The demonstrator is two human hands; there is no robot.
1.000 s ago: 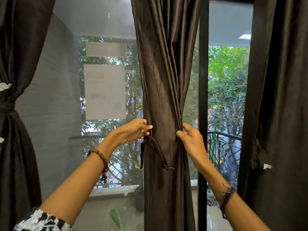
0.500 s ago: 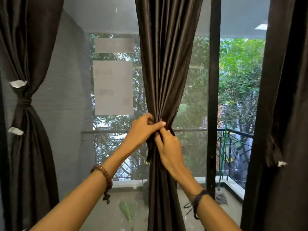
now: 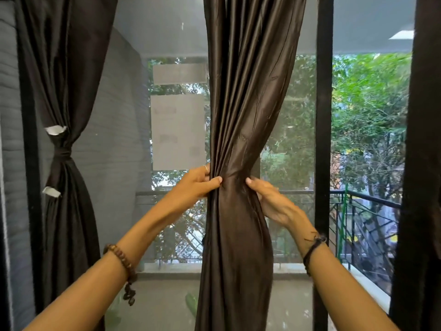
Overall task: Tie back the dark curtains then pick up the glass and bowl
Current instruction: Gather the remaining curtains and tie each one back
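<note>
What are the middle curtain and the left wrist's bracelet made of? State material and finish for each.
Middle curtain: looks like a satin-type woven cloth, dark brown with a soft sheen; light streaks run along its folds. The fibre cannot be told.
Beaded bracelet: round brown beads, matt, probably wood or seed, with a darker cluster hanging below.

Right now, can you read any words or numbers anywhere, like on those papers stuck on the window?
No text can be read anywhere.
Upper paper strip on the window: blank or too blurred to tell.
Large paper sheet below it: faint grey marks, too blurred to read.
White tags on the tied left curtain: no print visible.
Middle curtain, gripped by the left hand and right hand: no label shows.
</note>
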